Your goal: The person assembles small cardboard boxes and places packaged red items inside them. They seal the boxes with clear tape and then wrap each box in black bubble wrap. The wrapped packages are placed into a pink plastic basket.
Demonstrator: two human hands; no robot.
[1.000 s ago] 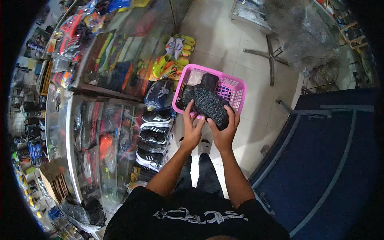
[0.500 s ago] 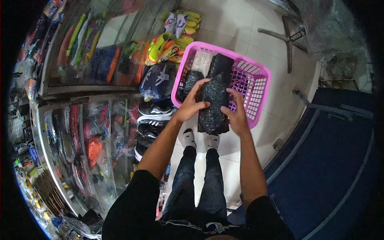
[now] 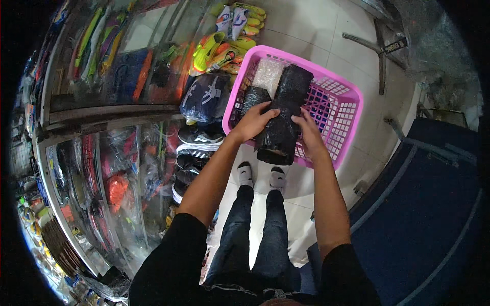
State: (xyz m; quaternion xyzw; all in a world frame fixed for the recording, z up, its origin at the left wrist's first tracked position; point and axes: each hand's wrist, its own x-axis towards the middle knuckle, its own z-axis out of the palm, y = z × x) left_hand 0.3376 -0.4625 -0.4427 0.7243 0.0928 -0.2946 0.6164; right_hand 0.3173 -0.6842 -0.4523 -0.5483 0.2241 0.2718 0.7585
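Observation:
My left hand (image 3: pixel 252 122) is closed on a long black plastic-wrapped package (image 3: pixel 275 135), with its thumb across the top. My right hand (image 3: pixel 310 133) grips the same package from the right, fingertips on its side. The package lies lengthwise in a pink perforated basket (image 3: pixel 359 102), its near end over the front rim. Beside it in the basket are a smaller black package (image 3: pixel 251 97) and a pale bubble-wrapped one (image 3: pixel 266 74). Part of a black package (image 3: pixel 293 81) shows beyond my hands; I cannot tell if it is the same piece.
Glass cabinets (image 3: pixel 81 117) of bagged goods line the left, with rows of shoes (image 3: pixel 196 145) and yellow boots (image 3: pixel 209 56) along their foot. Pale tiled floor (image 3: pixel 321 28) runs under the basket and my socked feet. A dark blue panel (image 3: pixel 413 214) is at right, a metal stand (image 3: pixel 380 51) behind.
The held package has turned from a diagonal to lengthwise, pointing toward me. My hands have shifted along its sides. My view has shifted, so the basket appears larger and farther right.

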